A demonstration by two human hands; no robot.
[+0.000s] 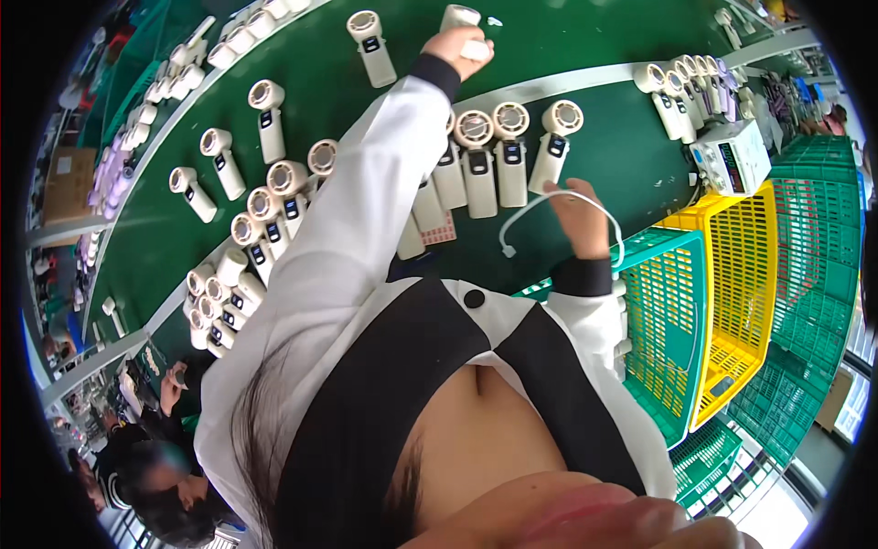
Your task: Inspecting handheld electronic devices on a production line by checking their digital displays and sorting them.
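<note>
My left hand (460, 53) reaches far across the green table, its fingers closed round a white handheld fan (461, 16). Nearer to me on the right, my right hand (581, 220) is closed on a thin white cable (529, 210), which loops over the fingers and ends in a small plug at its left. Beside that hand leans a white handheld fan (551, 160) with a round head and a dark display. A row of similar fans (479, 178) lies to its left, partly covered by my left sleeve. Another fan (373, 59) lies just left of my left hand.
More fans (265, 203) lie in groups at the left; others (681, 91) stand at the far right near a white box-shaped device (734, 157). Green (660, 320) and yellow (732, 302) plastic crates flank the right side. A red-patterned sheet (441, 229) lies near me. At lower left sits another person (169, 457).
</note>
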